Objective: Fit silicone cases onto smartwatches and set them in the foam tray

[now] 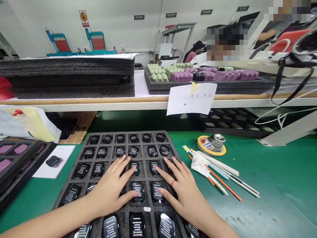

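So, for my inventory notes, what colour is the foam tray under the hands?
The foam tray is dark grey, clearest in the head view.

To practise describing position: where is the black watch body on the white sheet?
In the head view, the black watch body sits on a white sheet at lower left, between the grey foam tray and a black tray.

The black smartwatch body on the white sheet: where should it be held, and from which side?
Probably pinch the black smartwatch body by its long side edges from above, coming from the right over the foam tray with the left hand. It lies loose on the white sheet, not sunk in a cell, so those edges are free and the glossy face stays untouched.
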